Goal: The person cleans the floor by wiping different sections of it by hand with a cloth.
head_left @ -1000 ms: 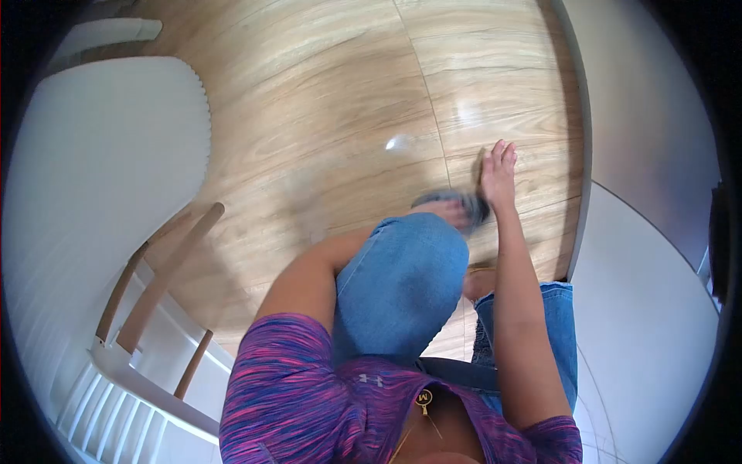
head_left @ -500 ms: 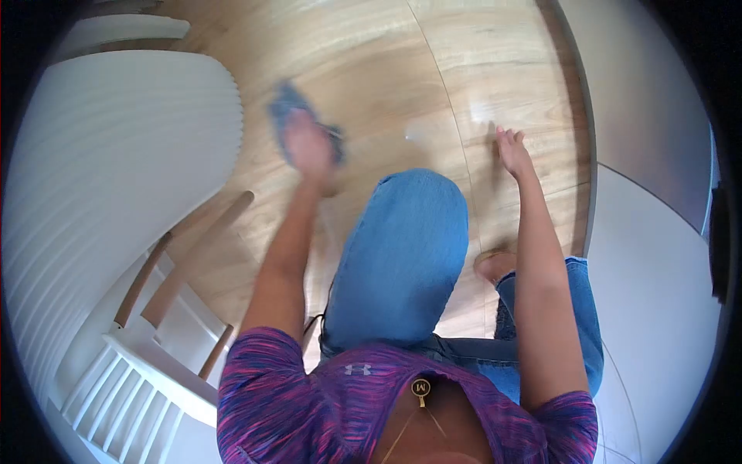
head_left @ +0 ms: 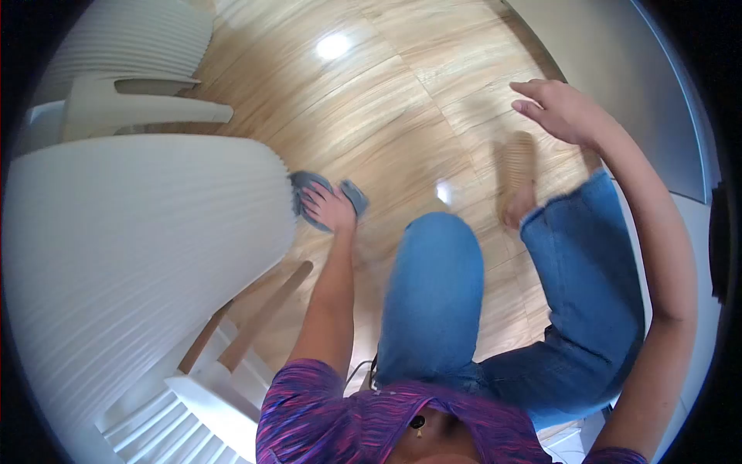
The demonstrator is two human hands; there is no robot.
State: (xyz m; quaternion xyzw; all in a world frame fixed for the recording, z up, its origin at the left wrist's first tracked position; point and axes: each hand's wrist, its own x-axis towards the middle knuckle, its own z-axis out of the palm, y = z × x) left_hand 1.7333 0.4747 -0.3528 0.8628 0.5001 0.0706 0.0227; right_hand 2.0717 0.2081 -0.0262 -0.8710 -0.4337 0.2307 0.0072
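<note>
A grey-blue cloth [head_left: 311, 182] lies bunched on the wood-look floor [head_left: 386, 131], beside the edge of the white ribbed surface at left. My left hand [head_left: 330, 207] is on top, holding the cloth down against the floor with its fingers laid across it. The cloth's underside is hidden. On the right, my right hand [head_left: 563, 110] is raised with nothing in it, its fingers stretched out and the thumb apart. It is close to the smooth grey panel [head_left: 610, 46] and above my sandal [head_left: 519, 158].
A large white ribbed surface [head_left: 154, 216] fills the left side, with another ribbed one [head_left: 139, 42] behind it. Wooden legs [head_left: 267, 313] and a white slatted chair part [head_left: 185, 414] stand at lower left. My bent knee [head_left: 433, 263] is in the middle.
My left hand and the cloth now sit lower in view, by the ribbed surface's edge, no longer blurred. My right hand has risen toward the grey panel. The camera view has shifted.
</note>
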